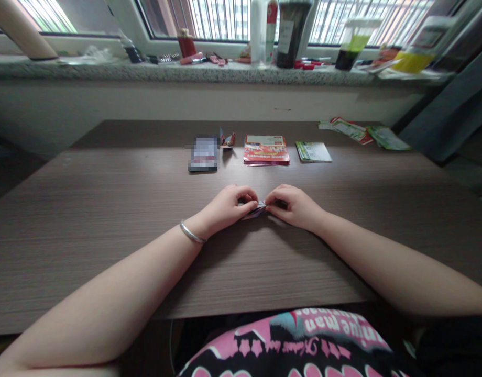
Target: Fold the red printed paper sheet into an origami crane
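A small piece of folded paper [258,210] is pinched between my two hands, low over the wooden table. My left hand [237,203], with a silver bangle at the wrist, grips its left part between thumb and fingers. On the other side, my right hand [290,207] pinches its right end. Much of the paper is hidden behind the fingers. Beyond my hands stand a small folded paper figure [227,140] and a stack of red printed papers [266,151]. A smaller pile of green and white papers [314,152] lies to the right.
A phone-like device [204,154] with a blurred screen lies left of the paper figure. Loose leaflets [351,130] lie at the table's far right. Bottles, a dark container [292,34] and small items crowd the stone windowsill [225,74]. The table's front edge is near my body.
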